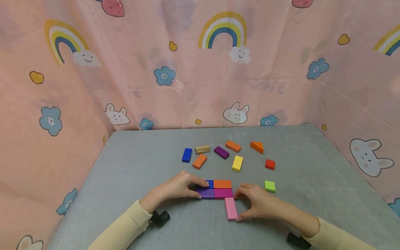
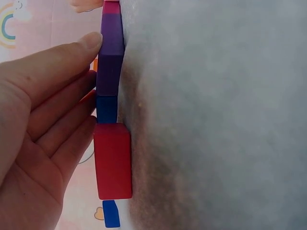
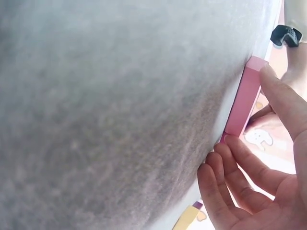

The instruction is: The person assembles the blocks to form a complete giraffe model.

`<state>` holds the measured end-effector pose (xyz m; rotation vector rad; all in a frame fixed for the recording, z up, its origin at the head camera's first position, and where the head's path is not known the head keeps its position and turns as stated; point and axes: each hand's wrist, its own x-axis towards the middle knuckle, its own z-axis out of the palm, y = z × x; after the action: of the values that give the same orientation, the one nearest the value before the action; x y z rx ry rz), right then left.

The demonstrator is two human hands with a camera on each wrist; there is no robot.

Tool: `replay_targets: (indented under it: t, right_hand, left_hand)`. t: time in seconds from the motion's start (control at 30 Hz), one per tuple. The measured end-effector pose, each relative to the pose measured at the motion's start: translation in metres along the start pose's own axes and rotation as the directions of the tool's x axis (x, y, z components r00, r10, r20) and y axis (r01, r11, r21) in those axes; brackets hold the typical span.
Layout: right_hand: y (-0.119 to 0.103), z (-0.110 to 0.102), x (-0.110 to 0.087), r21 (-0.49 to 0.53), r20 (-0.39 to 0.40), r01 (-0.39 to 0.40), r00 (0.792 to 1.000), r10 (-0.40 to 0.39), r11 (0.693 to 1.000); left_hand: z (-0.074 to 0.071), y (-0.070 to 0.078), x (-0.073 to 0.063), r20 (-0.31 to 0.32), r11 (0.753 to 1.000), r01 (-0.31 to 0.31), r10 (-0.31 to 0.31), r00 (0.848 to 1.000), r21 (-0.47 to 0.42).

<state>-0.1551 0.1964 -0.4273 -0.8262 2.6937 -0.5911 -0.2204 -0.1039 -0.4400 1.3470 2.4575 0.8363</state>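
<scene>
In the head view, four flat blocks lie edge to edge: a blue block [image 1: 211, 184] and an orange block [image 1: 222, 184] behind, a purple block [image 1: 205, 193] and a magenta block [image 1: 223, 193] in front. My left hand [image 1: 175, 187] holds the left end, thumb at the purple block's near side and fingers at the blue one. A red block [image 2: 113, 163] shows in the left wrist view, but the left hand hides it from the head view. My right hand [image 1: 262, 204] pinches a pink block [image 1: 231, 209] lengthwise, its far end by the magenta block's near edge.
Behind the hands lie blue [image 1: 186, 155], wooden [image 1: 202, 149], orange [image 1: 200, 161], purple [image 1: 221, 152] and yellow [image 1: 237, 163] blocks, plus an orange triangle [image 1: 257, 147]. A red block [image 1: 270, 164] and a green block [image 1: 270, 186] sit right. A patterned pink curtain [image 1: 193, 93] backs the grey table [image 1: 131, 166].
</scene>
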Motion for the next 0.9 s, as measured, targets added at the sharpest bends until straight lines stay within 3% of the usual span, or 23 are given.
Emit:
replay_targets:
  t: [0.6, 0.9]
  right_hand:
    - [0.006, -0.003, -0.003, 0.059, 0.001, 0.025, 1.0, -0.025, 0.998]
    - [0.013, -0.011, 0.004, 0.042, -0.091, 0.045, 0.995, -0.041, 0.998]
  left_hand:
    - [0.0, -0.001, 0.002, 0.005, 1.0, -0.004, 0.004, 1.0, -0.01]
    - [0.0, -0.002, 0.001, 0.006, 1.0, -0.005, 0.005, 1.0, -0.011]
